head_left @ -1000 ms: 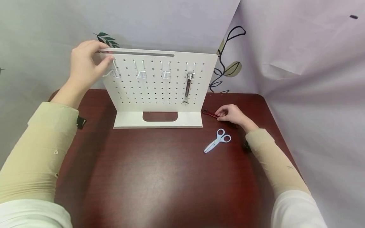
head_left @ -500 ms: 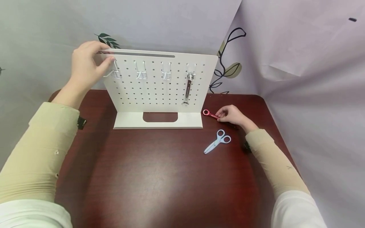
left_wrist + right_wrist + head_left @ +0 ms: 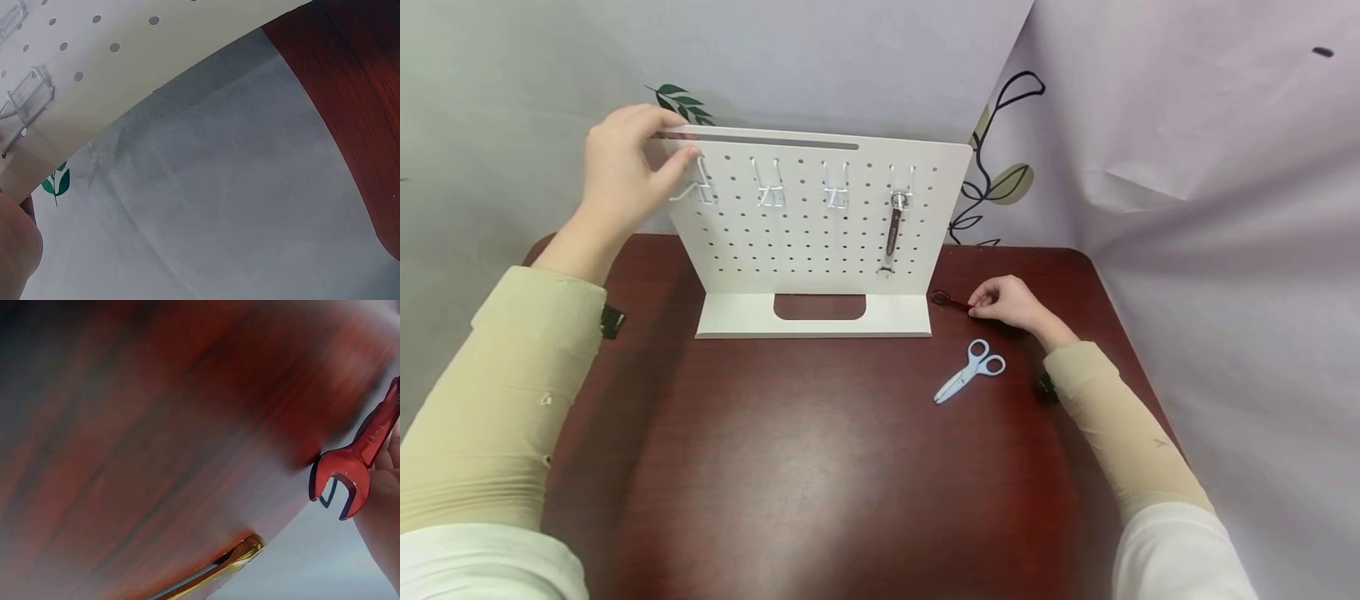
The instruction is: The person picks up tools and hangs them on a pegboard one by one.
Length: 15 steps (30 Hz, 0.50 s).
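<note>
In the head view my left hand [image 3: 625, 167] grips the top left corner of a white pegboard [image 3: 760, 242], thumb in front and fingers behind. At the table's right side my right hand [image 3: 1011, 302] pinches a red combination wrench [image 3: 955, 302] by its handle, the ring end pointing left toward the board's foot. The right wrist view shows the wrench's open end [image 3: 344, 472] beside my palm. A second wrench [image 3: 892, 233], dark-handled, hangs by its ring from the rightmost hook. Light-blue scissors [image 3: 958, 383] lie on the table, just in front of my right hand.
Several white wire hooks [image 3: 771, 196] sit along the board's upper rows. The dark red table [image 3: 790, 467] is bordered by pale cloth [image 3: 1225, 250] at the back and right. A shiny gold-coloured thing [image 3: 244, 553], kind unclear, shows low in the right wrist view.
The red wrench's ring end flashes bright half a second ago and is dark now, as if slightly tilted. Both hands stay nearly where they were; the scissors have not moved.
</note>
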### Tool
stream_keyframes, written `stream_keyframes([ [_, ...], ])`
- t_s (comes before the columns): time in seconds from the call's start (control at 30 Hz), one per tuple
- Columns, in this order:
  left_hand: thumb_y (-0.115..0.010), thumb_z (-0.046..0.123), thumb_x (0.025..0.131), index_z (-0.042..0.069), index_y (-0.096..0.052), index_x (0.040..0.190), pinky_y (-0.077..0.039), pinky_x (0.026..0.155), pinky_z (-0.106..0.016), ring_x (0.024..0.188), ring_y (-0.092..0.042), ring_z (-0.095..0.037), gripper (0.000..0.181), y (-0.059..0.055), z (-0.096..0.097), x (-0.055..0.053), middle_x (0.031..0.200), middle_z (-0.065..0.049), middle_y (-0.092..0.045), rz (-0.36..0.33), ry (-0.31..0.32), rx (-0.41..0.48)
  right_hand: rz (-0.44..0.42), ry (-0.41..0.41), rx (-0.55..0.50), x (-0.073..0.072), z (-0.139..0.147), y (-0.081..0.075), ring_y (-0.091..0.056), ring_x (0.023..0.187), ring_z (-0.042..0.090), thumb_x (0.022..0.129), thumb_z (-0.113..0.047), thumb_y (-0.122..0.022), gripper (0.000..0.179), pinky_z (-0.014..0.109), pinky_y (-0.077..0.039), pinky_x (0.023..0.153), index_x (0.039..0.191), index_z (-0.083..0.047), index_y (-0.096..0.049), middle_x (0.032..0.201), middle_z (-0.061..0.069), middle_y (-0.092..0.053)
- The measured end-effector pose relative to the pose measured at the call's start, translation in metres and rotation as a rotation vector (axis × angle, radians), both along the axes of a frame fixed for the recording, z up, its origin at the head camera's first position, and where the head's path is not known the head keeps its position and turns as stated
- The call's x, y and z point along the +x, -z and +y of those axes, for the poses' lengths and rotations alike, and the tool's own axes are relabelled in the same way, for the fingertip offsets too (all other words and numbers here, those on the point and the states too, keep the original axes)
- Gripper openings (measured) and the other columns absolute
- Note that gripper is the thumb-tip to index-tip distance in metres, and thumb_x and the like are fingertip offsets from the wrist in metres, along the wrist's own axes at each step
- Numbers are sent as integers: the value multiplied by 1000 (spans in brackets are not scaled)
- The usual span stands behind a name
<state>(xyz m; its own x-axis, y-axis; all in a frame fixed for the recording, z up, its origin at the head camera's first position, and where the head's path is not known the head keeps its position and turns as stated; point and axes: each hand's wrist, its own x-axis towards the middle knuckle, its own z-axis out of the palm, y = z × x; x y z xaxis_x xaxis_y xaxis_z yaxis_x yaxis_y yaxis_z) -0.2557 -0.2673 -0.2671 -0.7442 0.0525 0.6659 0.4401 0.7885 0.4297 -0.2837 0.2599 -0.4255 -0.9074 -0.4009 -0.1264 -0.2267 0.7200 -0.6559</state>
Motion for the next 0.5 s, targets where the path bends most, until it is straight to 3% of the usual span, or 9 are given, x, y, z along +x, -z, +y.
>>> stream_keyframes([
  [0.23,-73,5,95,-10,-70,118,-44,109,-60,116,-63,-51,28,-1,0,2,117,-33,-72,-2,0,-10,31,-10,16,8,1,-3,-64,76,8,90,-7,-81,10,17,-50,72,98,-1,-80,89,12,-78],
  [0.5,-73,5,95,-11,-70,118,-45,107,-61,115,-63,-51,28,-2,0,3,116,-33,-72,6,4,-14,95,10,-42,18,0,-17,-62,75,10,90,-6,-81,9,17,-49,70,97,-1,-80,88,13,-76],
])
